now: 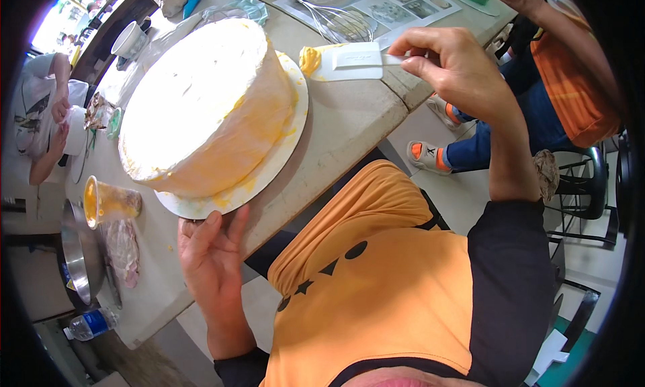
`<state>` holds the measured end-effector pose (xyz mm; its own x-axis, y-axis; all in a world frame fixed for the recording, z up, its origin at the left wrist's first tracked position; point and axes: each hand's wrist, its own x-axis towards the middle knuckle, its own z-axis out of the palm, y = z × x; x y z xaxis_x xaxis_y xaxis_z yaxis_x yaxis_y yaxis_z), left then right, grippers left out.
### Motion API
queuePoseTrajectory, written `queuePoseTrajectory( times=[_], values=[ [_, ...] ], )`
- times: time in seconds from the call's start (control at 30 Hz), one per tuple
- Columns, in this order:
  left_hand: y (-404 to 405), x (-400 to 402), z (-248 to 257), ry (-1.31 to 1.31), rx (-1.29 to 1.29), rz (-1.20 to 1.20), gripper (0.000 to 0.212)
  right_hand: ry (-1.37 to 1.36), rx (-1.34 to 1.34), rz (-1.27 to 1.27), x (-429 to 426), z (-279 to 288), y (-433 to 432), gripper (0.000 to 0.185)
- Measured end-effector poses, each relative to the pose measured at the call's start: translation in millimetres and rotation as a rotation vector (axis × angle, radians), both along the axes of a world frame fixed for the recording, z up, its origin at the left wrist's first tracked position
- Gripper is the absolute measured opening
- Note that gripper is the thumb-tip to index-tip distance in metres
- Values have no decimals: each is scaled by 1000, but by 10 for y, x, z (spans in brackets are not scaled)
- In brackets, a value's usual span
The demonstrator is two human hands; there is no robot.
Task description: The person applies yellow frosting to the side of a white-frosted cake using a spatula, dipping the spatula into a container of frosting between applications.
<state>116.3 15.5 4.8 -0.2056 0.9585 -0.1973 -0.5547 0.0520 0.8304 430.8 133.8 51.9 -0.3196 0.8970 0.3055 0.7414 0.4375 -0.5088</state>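
A large round cake (pixel 201 100) with white frosting on top and yellow-orange frosting on its side rests on a round white cake board (pixel 282 160) smeared with yellow. My right hand (pixel 443 64) pinches the handle of a white spatula (pixel 358 62), whose far end carries yellow frosting beside the board's edge. At the near edge of the board is my left hand (pixel 214 251), palm up, its fingertips touching or just under the rim; part of its fingers is hidden there. Left of the cake, a clear plastic cup (pixel 113 200) smeared with yellow frosting stands on the table.
A wire whisk (pixel 342 21) lies on printed picture sheets (pixel 403 6) beyond the cake. At left are a metal bowl (pixel 83 256), a used piping bag (pixel 121 251), a water bottle (pixel 93 324) and a white tub (pixel 130 39). People work at the left and upper right.
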Motion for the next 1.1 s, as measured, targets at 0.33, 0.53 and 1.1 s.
queuePoseTrajectory(
  times=[0.33,0.53,1.1],
  values=[
    [-22,-140,-40,-50,2,-6,43,-44,33,125,-117,-142,237,15],
    [-23,-111,-20,-4,1,4,44,-20,74,123,-130,38,187,14],
    [-6,-41,22,-22,34,17,47,1,-216,59,45,302,-56,13]
  ],
)
